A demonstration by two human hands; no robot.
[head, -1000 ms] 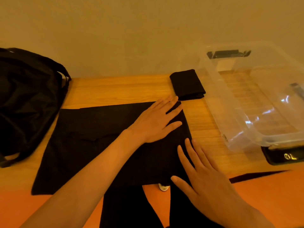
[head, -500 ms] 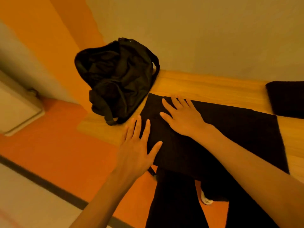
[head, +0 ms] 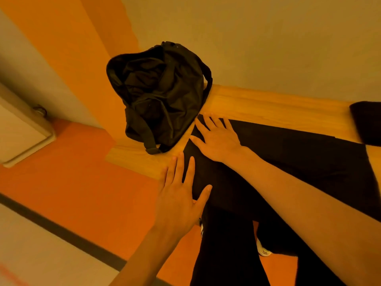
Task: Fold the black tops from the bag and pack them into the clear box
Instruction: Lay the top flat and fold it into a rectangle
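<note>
Both hands are now working the left end of the black top (head: 288, 162). A second ago they were pressing its right end by the clear box, so the smoothing pass is running right to left

Right hand (head: 216, 139) is lying flat on the far-left corner of the cloth, just beside the bag (head: 160, 96), fingers straight and spread, gripping nothing. Left hand (head: 181, 195) is sitting across the near-left edge, fingers also straight and splayed, some on cloth and some on bare wood. In the last half second both are creeping a bit further out toward that edge

The head is swinging left with them, so the clear box is dropping out of view. A folded top (head: 367, 124) is peeking in at the right, lying on the tabletop (head: 268, 104), so it isn't packed

The black top is lying spread flat across the tabletop, its near edge overhanging toward the person's legs

My read: flattening is wrapping up and the hands are getting placed to take the left edge for the next fold. Nothing is pinched yet, so the fold itself isn't starting. The bag is looking slumped and full, so probably more tops are waiting
</note>
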